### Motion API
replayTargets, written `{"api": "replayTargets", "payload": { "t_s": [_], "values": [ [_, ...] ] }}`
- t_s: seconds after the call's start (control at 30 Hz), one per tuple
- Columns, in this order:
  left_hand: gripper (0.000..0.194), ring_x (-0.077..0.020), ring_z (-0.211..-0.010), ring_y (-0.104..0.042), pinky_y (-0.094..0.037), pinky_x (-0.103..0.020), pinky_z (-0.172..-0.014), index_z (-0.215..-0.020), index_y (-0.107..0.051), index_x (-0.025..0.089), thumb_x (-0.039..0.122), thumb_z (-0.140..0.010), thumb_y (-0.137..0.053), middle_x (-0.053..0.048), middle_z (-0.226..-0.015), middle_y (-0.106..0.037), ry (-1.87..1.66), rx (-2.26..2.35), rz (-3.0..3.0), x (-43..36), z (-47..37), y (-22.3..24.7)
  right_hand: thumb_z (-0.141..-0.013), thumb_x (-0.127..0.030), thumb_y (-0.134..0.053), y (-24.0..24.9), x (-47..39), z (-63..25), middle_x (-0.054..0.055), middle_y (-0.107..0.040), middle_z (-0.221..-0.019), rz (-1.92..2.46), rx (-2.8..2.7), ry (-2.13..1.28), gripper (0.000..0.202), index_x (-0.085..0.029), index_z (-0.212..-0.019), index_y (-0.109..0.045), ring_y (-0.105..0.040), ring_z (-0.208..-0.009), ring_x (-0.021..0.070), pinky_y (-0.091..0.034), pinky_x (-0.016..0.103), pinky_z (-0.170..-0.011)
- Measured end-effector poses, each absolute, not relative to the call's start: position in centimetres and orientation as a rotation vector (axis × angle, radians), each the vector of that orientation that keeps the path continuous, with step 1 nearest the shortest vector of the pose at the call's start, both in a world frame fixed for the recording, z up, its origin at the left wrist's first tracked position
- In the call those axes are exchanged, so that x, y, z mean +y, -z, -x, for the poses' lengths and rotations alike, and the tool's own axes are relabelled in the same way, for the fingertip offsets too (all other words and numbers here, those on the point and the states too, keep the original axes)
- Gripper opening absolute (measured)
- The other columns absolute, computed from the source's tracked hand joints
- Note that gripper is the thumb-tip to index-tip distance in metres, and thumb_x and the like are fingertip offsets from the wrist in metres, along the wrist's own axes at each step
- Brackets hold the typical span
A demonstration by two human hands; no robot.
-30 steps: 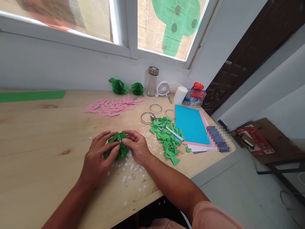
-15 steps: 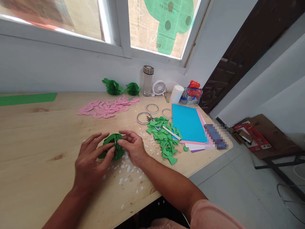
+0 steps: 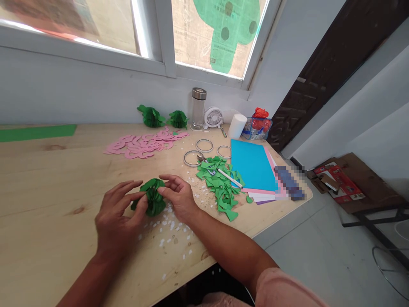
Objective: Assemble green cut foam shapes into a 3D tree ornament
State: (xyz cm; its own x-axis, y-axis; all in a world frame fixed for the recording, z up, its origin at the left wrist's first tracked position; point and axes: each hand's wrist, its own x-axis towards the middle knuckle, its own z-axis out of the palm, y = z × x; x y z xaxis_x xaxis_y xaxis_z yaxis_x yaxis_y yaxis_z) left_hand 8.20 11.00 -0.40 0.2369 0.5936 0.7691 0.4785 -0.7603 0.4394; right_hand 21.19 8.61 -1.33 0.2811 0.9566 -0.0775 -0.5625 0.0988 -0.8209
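Observation:
A dark green folded paper piece point(image 3: 155, 200) with many layers is held between both hands above the wooden table. My left hand point(image 3: 119, 213) has its thumb and index finger on the piece's left side, the other fingers stretched out. On the right edge, my right hand point(image 3: 179, 197) pinches the layers between thumb and fingers. Small white paper bits point(image 3: 172, 226) lie scattered below the hands. Two similar green paper pieces point(image 3: 152, 117) stand at the back by the wall.
Pink paper cutouts point(image 3: 140, 145), tape rings point(image 3: 203, 145), green scraps point(image 3: 223, 192) with scissors and a white pen, blue sheets point(image 3: 252, 166), a glass bottle point(image 3: 198, 111), a small fan point(image 3: 213, 117), a white roll point(image 3: 237, 126) and a clear bag point(image 3: 258, 128) lie around. The table edge runs at right.
My left hand has drawn slightly left, its thumb and index finger moving off the middle of the green piece to its left side. More of the layers show. My right hand has barely moved.

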Motion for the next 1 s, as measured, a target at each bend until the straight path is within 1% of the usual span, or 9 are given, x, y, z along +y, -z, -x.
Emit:
{"api": "replayTargets", "payload": {
  "t_s": [0.3, 0.5, 0.77, 0.9, 1.0],
  "values": [
    [0.005, -0.0275, -0.102, -0.06, -0.05, -0.047, -0.091, -0.082, -0.061, 0.02, 0.022, -0.08, -0.057, -0.008, -0.097, -0.068, -1.535, 1.073, -2.438, 11.14, -8.37, 0.87, -0.054, -0.026, -0.077, 0.96, 8.47, -21.19, -0.005, -0.059, -0.065, 0.87, -0.558, -1.221, 0.037, -0.022, -0.09, -0.068, -0.051, -0.058, 0.0087, -0.041, 0.02, -0.055],
    [0.005, -0.026, -0.098, -0.062, -0.051, -0.045, -0.088, -0.08, -0.061, 0.021, 0.024, -0.079, -0.057, -0.007, -0.098, -0.068, -1.523, 1.071, -2.383, 10.91, -8.52, 0.85, -0.054, -0.027, -0.077, 0.74, 8.4, -21.18, -0.005, -0.058, -0.067, 0.911, -0.565, -1.212, 0.036, -0.022, -0.089, -0.067, -0.052, -0.059, 0.0101, -0.043, 0.022, -0.058],
    [0.009, -0.0284, -0.106, -0.059, -0.048, -0.051, -0.094, -0.081, -0.062, 0.025, 0.023, -0.082, -0.054, -0.007, -0.105, -0.065, -1.45, 1.11, -2.24, 10.49, -8.69, 1.07, -0.056, -0.027, -0.076, 0.68, 8.33, -21.14, -0.003, -0.064, -0.071, 0.86, -0.574, -1.213, 0.036, -0.022, -0.091, -0.067, -0.056, -0.064, 0.0118, -0.045, 0.024, -0.063],
    [0.008, -0.0272, -0.107, -0.059, -0.05, -0.048, -0.091, -0.081, -0.063, 0.02, 0.021, -0.08, -0.055, -0.01, -0.105, -0.065, -1.478, 1.075, -2.244, 10.48, -8.71, 1.04, -0.058, -0.025, -0.076, 1.14, 8.34, -21.14, -0.003, -0.065, -0.071, 0.872, -0.592, -1.182, 0.035, -0.021, -0.092, -0.066, -0.056, -0.065, 0.0109, -0.045, 0.022, -0.063],
    [0.009, -0.0257, -0.108, -0.058, -0.05, -0.047, -0.092, -0.081, -0.063, 0.02, 0.019, -0.08, -0.055, -0.01, -0.105, -0.065, -1.465, 1.085, -2.26, 10.63, -8.58, 0.97, -0.06, -0.026, -0.075, 1.52, 8.51, -21.16, -0.002, -0.067, -0.077, 0.889, -0.609, -1.192, 0.036, -0.021, -0.095, -0.065, -0.059, -0.07, 0.0123, -0.046, 0.023, -0.065]
  ]
}}
